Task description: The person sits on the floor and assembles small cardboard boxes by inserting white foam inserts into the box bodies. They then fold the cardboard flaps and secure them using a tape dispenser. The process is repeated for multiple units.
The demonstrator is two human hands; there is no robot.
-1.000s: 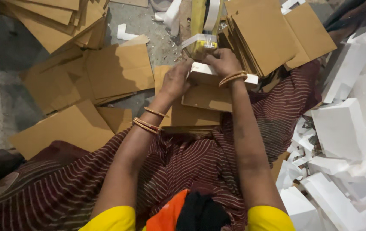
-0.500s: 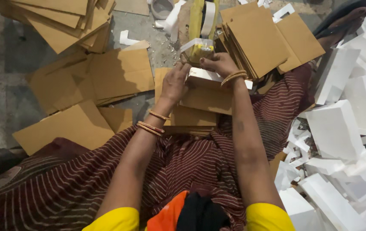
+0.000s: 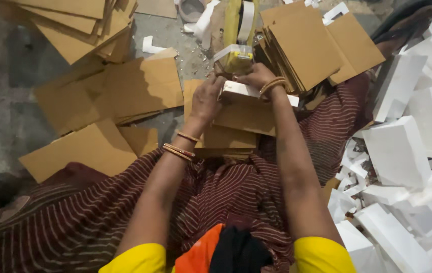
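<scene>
My left hand and my right hand meet over a white foam-lined brown cardboard box resting on my lap. Both hands grip the white foam piece at the box's top edge. Just beyond my fingers stands a small yellow item in clear wrap. Bangles circle both wrists. My fingertips are partly hidden behind the foam.
Flat cardboard sheets lie on the grey floor to the left. A stack of folded cardboard leans at the upper right. A heap of white foam blocks fills the right side. Striped maroon cloth covers my legs.
Both hands have stayed on the box and foam, with small shifts of the fingers. The view has tilted slightly downward.
</scene>
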